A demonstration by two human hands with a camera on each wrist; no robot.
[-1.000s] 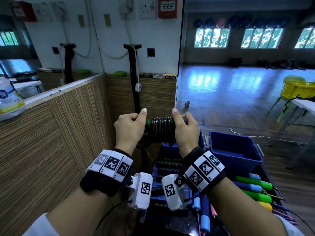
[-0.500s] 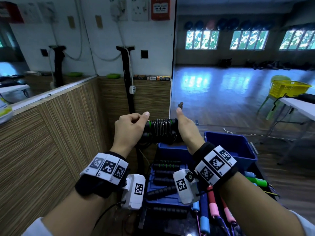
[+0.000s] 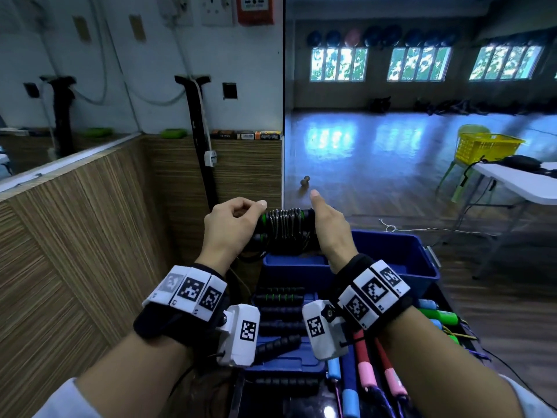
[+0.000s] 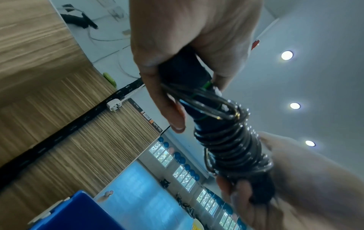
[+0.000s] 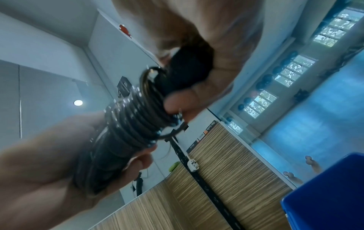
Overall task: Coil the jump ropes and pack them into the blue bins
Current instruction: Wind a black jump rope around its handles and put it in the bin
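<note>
Head view: left hand (image 3: 232, 226) and right hand (image 3: 328, 227) each grip one end of a black jump rope (image 3: 284, 229), its cord wound round the paired handles, held level above the blue bin (image 3: 401, 260). More ropes lie below the wrists.

Left wrist view: the left hand (image 4: 189, 46) is curled round the handle end; the cord coils (image 4: 230, 144) sit between both hands.

Right wrist view: the right hand (image 5: 197, 38) clasps the opposite end, thumb against the coils (image 5: 135, 123).
</note>
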